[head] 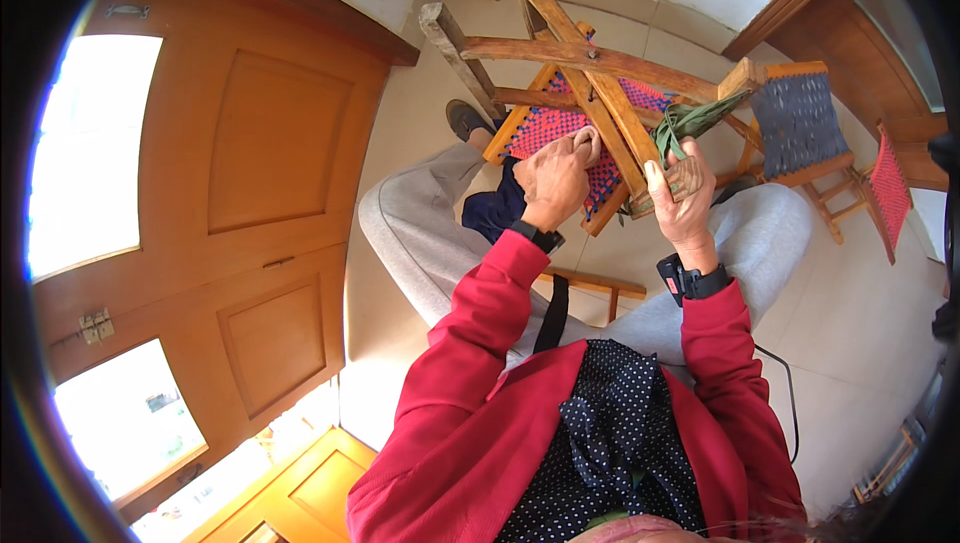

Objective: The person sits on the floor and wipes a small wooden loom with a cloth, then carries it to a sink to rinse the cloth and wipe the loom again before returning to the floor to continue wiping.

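Observation:
My left hand [553,174] is closed around a bunched, pinkish-brown cloth [591,141], beside the crossed legs of a folding wooden stool frame [626,119]. Most of that cloth is hidden by the fingers. With my right hand [684,201] I grip the near wooden rail [681,177] of this frame, thumb along its side. Dark green strips [694,122] are bunched around the frame's right end, just above my right hand. Under the frame lies a woven seat [544,126] in pink and blue with a wooden edge.
A stool with a dark woven seat [801,122] stands at right, near another pink woven seat [889,186]. Wooden doors [281,141] line the left. Navy cloth [495,205] lies between my legs. A black cord [791,400] trails on the tiled floor [847,318].

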`<action>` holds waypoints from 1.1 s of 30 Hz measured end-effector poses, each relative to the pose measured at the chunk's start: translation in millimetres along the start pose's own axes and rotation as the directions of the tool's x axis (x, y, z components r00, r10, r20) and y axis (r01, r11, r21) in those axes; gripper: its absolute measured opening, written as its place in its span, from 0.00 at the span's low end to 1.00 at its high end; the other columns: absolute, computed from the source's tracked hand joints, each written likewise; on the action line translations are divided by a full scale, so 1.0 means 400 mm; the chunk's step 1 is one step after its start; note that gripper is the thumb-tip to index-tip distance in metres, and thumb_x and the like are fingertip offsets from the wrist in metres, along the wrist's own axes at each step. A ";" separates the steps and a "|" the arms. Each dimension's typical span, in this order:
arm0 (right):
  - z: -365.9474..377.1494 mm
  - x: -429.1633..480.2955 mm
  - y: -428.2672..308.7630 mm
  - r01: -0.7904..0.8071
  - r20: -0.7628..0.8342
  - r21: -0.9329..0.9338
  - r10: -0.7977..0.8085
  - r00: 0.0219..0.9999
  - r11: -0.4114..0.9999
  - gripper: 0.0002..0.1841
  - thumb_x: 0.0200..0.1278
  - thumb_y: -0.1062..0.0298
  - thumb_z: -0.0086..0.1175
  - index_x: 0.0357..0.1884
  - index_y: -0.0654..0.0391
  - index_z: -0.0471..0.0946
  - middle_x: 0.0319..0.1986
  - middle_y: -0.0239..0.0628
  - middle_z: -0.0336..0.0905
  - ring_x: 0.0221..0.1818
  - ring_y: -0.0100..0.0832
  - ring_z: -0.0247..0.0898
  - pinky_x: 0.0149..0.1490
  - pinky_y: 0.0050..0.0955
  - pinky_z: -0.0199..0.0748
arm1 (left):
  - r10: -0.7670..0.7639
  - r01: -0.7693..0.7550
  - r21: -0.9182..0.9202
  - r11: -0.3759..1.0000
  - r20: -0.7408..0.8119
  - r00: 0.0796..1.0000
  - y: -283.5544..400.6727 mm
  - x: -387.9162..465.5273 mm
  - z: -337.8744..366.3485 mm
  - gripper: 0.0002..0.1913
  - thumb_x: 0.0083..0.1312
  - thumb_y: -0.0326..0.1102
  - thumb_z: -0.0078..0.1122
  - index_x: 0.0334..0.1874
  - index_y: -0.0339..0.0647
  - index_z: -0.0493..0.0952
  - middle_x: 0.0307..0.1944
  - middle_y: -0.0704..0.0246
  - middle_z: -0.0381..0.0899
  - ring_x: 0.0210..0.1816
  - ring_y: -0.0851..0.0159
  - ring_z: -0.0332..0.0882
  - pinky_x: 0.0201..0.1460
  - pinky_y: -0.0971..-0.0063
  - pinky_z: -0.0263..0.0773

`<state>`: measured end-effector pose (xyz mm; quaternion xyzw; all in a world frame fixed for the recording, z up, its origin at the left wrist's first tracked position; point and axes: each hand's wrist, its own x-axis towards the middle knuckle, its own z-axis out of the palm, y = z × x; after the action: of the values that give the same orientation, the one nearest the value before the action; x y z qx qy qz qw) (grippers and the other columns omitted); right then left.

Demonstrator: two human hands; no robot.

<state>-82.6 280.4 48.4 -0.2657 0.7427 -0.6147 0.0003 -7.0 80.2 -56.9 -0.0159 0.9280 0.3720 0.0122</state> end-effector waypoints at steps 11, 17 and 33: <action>0.012 0.004 0.001 0.022 -0.015 0.079 -0.021 1.000 0.997 0.16 0.63 0.68 0.66 0.33 0.60 0.66 0.25 0.33 0.63 0.29 0.26 0.57 0.35 0.27 0.63 | -0.100 0.208 0.298 0.932 -0.341 0.935 -0.029 0.114 -0.009 0.32 0.56 0.26 0.54 0.67 0.23 0.65 0.66 0.50 0.66 0.60 0.45 0.66 0.59 0.63 0.65; 0.007 0.001 -0.001 -0.039 0.009 0.107 0.038 0.999 0.994 0.16 0.65 0.67 0.64 0.35 0.59 0.66 0.26 0.30 0.63 0.29 0.22 0.56 0.34 0.24 0.61 | -0.100 0.044 -0.212 0.976 -0.260 0.961 0.039 0.020 0.026 0.15 0.61 0.24 0.53 0.51 0.33 0.68 0.38 0.60 0.73 0.38 0.56 0.74 0.38 0.63 0.70; 0.002 0.007 0.006 -0.033 0.023 0.067 0.031 0.999 0.997 0.17 0.63 0.67 0.66 0.33 0.59 0.65 0.25 0.30 0.63 0.29 0.23 0.57 0.34 0.25 0.62 | -0.124 0.055 -0.168 0.984 -0.434 0.892 -0.012 0.048 -0.095 0.14 0.61 0.26 0.53 0.50 0.41 0.73 0.37 0.56 0.78 0.43 0.45 0.81 0.43 0.55 0.76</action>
<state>-85.6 278.8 47.1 -0.2605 0.7257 -0.6363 0.0274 -26.6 49.8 -33.4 -0.1439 0.8737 0.4269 -0.1833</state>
